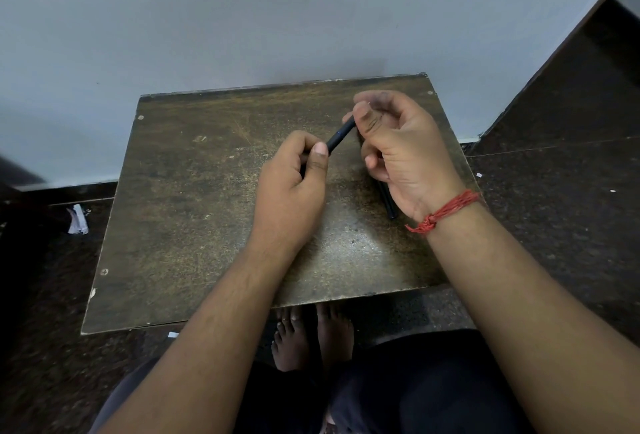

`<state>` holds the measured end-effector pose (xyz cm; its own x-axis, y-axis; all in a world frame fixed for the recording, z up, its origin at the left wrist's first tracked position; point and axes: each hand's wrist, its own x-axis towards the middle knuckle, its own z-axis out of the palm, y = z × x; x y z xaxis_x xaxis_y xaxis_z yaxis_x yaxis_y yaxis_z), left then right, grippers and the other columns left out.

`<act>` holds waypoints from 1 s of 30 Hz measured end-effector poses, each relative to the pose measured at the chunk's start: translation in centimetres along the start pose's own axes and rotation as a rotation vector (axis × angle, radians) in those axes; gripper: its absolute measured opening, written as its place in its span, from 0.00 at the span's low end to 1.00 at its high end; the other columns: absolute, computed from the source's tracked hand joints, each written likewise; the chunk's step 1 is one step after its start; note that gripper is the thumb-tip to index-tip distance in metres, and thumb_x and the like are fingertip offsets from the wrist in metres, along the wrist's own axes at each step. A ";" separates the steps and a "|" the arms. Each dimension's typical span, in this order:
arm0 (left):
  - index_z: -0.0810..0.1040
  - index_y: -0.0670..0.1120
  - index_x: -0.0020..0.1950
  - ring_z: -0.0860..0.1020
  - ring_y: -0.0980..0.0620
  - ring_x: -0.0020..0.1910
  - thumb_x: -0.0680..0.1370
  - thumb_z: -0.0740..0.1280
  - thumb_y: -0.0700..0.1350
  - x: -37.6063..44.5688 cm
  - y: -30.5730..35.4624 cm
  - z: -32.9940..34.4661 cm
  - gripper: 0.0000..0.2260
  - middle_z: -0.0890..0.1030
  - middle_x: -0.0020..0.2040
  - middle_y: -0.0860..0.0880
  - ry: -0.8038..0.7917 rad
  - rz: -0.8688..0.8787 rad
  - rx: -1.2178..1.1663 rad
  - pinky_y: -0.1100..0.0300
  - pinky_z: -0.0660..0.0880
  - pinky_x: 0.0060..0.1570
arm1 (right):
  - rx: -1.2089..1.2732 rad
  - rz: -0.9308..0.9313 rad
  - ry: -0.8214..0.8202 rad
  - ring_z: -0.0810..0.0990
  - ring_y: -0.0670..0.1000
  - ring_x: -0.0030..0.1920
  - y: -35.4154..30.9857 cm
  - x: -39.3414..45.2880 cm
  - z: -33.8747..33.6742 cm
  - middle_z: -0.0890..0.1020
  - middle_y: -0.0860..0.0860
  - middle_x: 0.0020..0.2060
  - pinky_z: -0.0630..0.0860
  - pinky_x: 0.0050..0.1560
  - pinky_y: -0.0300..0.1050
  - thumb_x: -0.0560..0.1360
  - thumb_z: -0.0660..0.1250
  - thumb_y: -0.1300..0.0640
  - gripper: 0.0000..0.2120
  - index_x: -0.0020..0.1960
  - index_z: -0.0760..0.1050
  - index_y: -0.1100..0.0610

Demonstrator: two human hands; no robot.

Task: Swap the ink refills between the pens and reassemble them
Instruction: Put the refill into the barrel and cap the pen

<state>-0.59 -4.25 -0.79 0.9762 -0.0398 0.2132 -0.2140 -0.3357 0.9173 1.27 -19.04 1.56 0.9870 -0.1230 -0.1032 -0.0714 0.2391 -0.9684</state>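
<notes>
A dark blue pen is held slanted above the worn brown table. My left hand grips its lower end between thumb and fingers. My right hand pinches its upper end with thumb and forefinger. A second dark pen lies on the table under my right palm, mostly hidden, with its near end poking out by the wrist. No loose refill is visible.
The small table stands against a pale wall. A dark stone floor surrounds it, with a crumpled paper scrap at the left. My bare feet show below the table's front edge. A red thread band circles my right wrist.
</notes>
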 end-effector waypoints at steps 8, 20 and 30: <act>0.74 0.50 0.45 0.68 0.58 0.29 0.83 0.60 0.47 0.0 -0.2 0.0 0.08 0.73 0.32 0.52 -0.005 -0.015 0.006 0.58 0.66 0.30 | 0.025 0.022 -0.083 0.65 0.44 0.23 -0.1 0.2 -0.3 0.85 0.56 0.46 0.57 0.20 0.34 0.80 0.66 0.62 0.04 0.51 0.79 0.57; 0.76 0.46 0.49 0.70 0.53 0.28 0.81 0.63 0.47 -0.2 -0.1 0.3 0.06 0.74 0.31 0.52 0.027 0.125 0.219 0.55 0.67 0.28 | 0.082 0.095 0.079 0.66 0.43 0.22 0.3 0.4 0.7 0.73 0.48 0.31 0.59 0.19 0.32 0.80 0.65 0.64 0.13 0.39 0.70 0.53; 0.73 0.49 0.49 0.72 0.54 0.28 0.83 0.62 0.48 -0.3 -0.1 0.2 0.05 0.75 0.32 0.54 0.089 0.107 0.283 0.53 0.70 0.28 | -0.211 -0.124 0.258 0.75 0.46 0.32 0.4 0.7 0.8 0.80 0.51 0.43 0.71 0.27 0.39 0.78 0.70 0.55 0.03 0.49 0.76 0.53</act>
<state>-0.90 -4.42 -1.05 0.9391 -0.0108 0.3435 -0.2850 -0.5830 0.7609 2.09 -18.25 1.31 0.9233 -0.3840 -0.0096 -0.0078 0.0065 -0.9999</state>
